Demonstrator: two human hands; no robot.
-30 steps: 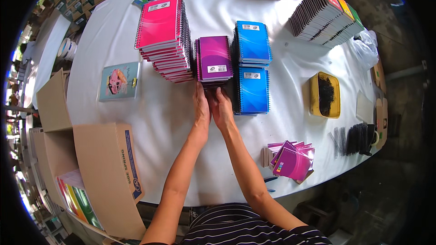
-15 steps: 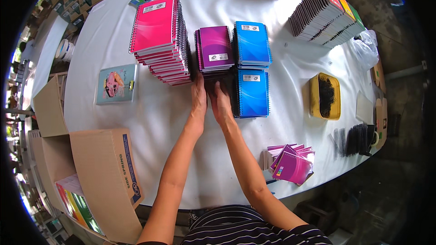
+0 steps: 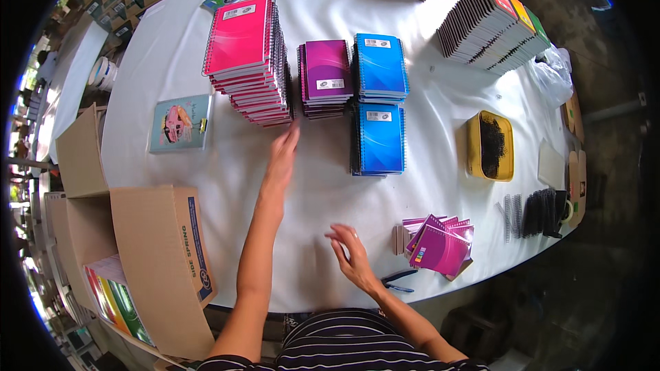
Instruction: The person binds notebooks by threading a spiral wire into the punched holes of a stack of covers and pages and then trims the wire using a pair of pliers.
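Note:
My left hand [image 3: 282, 154] is stretched out with straight fingers, holding nothing. Its fingertips are by the near lower corner of a tall stack of pink spiral notebooks [image 3: 240, 38]; whether they touch it I cannot tell. Near the table's front edge, my right hand [image 3: 350, 257] hovers, slightly blurred, fingers apart and nothing in it. A shorter stack of purple spiral notebooks [image 3: 326, 60] stands beside the pink one. To its right are two stacks of blue spiral notebooks, a far one [image 3: 380, 72] and a near one [image 3: 382, 143]. Dark-handled pliers [image 3: 397, 282] lie by my right wrist.
Loose purple notebooks without spirals [image 3: 440, 247] lie in a fanned pile at right. Beyond are a yellow tub [image 3: 474, 148] with black bits, black wire coils [image 3: 540, 213] and a large notebook stack [image 3: 481, 31]. A cardboard box [image 3: 155, 261] and a teal notebook [image 3: 165, 141] are at left.
My right hand has left the purple stack and pulled back toward the table's front edge, uncovering the pliers. My left hand has drawn slightly left and nearer, away from the purple stack.

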